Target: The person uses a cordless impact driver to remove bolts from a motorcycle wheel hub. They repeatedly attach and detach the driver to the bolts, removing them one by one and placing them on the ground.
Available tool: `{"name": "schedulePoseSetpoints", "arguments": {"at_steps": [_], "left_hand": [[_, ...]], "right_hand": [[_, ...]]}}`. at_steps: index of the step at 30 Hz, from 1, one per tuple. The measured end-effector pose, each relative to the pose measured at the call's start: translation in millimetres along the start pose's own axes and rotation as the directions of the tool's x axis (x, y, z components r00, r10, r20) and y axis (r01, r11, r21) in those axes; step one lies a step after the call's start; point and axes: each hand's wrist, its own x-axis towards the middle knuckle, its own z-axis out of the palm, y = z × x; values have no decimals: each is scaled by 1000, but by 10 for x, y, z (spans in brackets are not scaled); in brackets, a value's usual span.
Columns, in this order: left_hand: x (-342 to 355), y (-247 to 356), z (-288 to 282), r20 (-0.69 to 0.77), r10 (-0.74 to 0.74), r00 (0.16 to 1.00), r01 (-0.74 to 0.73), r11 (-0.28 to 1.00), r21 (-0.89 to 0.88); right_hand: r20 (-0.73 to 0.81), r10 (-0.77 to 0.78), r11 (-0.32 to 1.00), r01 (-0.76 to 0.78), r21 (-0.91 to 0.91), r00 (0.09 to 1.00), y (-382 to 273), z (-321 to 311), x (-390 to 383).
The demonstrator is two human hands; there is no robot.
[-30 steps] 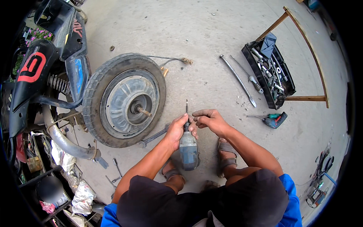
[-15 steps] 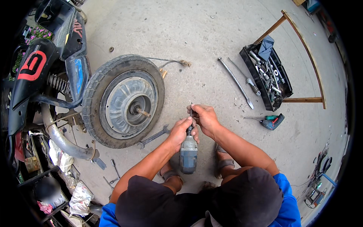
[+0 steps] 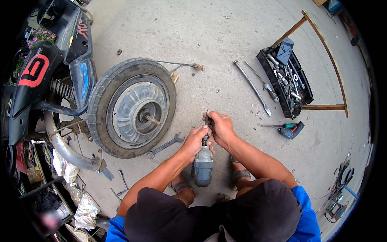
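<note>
Between my knees I hold a grey-blue power drill (image 3: 202, 169), its nose pointing away from me. My left hand (image 3: 195, 142) is closed around the nose end of the drill. My right hand (image 3: 221, 128) pinches a thin dark bit (image 3: 207, 119) that sticks out past the nose. The fingers of both hands meet there and partly hide where the bit enters. To the left of my hands, a wheel with a metal hub (image 3: 133, 109) leans upright, its axle facing me. An open-ended wrench (image 3: 167, 146) lies between the wheel and my left forearm.
A black toolbox (image 3: 285, 80) full of sockets stands at the right, beside a wooden frame (image 3: 328, 48). Near it lie a metal bar (image 3: 252, 88), a screwdriver (image 3: 271, 92) and a red-and-grey tool (image 3: 293, 131). A dark scooter body (image 3: 36, 84) fills the left side.
Both hands have shifted very slightly to the right together with the drill. My grip looks the same.
</note>
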Motion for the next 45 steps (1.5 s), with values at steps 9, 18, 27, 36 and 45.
{"name": "schedulePoseSetpoints", "arguments": {"at_steps": [9,18,27,36,45], "left_hand": [[-2,19,38,-8,2,1000,-2,1000,13],[14,5,-27,-66,11,998,-12,1000,-22],[-49,-20,67,60,-15,998,14,1000,15],[-83,23,17,-86,16,996,-5,993,119],[-30,9,-51,-114,5,994,-9,1000,-28]], "right_hand": [[41,10,991,-4,-135,999,-38,-27,-79],[339,226,962,-153,-228,913,-81,-164,-151],[9,69,998,-69,-7,998,31,-168,-12],[32,-664,547,514,-660,747,-290,-559,160],[-30,-690,454,400,-796,723,108,-1073,324]]}}
